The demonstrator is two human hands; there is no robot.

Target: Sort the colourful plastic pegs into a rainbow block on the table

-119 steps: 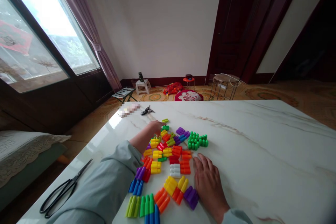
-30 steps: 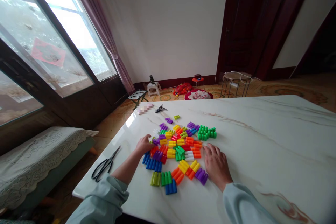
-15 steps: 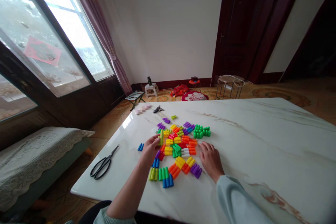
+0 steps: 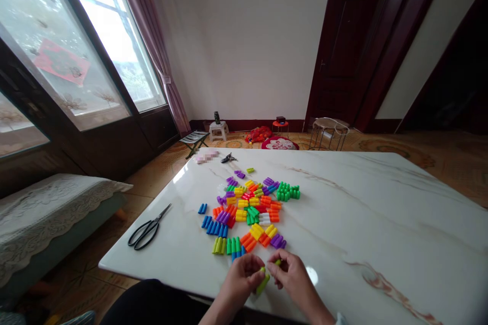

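Head view: main worry, if you ask me, is a slip. The left hand [image 4: 244, 277] has a lime piece [image 4: 263, 284] pinched in its fingers, and the right hand [image 4: 292, 277] is clenched on a lime bit [image 4: 278, 262] right beside it. Both are over the near edge of the desk [image 4: 343, 213], so a smooth piece squeezed off-centre could shoot out and end up on the floor [image 4: 127, 172]. Knuckles could also nudge the blue piece [image 4: 237, 253] just past the left hand, or maybe the purple piece [image 4: 278, 241] — there's not much room between them and the fingers. The scissors [image 4: 147, 228] lie by the left edge, well apart from both hands, so I wouldn't fret there.

As for looks, the lime piece is a shiny yellow-green, tube-shaped, probably plastic, with a rounded tip poking up by the left fingers. The lime bit shows little more than its end — the right fingers hide the rest. Can't tell if the two are touching behind the fingertips.
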